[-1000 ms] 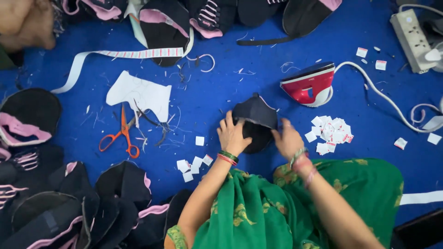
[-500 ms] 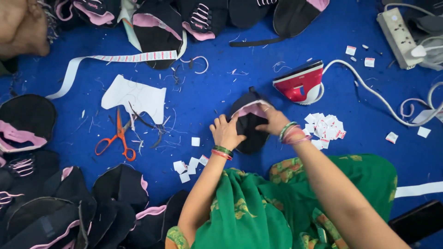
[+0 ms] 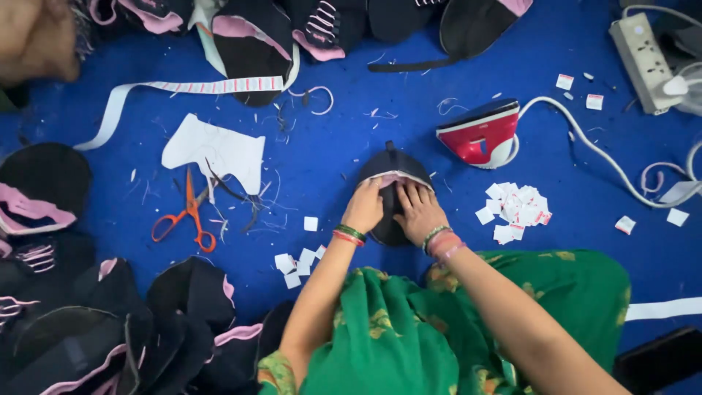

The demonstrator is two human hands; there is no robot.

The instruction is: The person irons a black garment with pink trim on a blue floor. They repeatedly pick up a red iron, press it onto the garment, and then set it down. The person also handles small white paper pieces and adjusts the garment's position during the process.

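On the blue floor [image 3: 351,157] our left hand [image 3: 364,208] and right hand [image 3: 419,213] press flat on the black cap piece [image 3: 395,167], and we risk brushing the red iron [image 3: 480,135] near right.

On the blue floor [image 3: 365,88] there is one pair of orange scissors [image 3: 183,219], one red iron [image 3: 479,135], one white power strip [image 3: 643,62] and one white paper pattern [image 3: 216,150]. Two hands, left hand [image 3: 364,208] and right hand [image 3: 419,212], rest on one black cap piece [image 3: 391,167]. One heap of small white labels [image 3: 515,205] lies near; the labels are too many to count.
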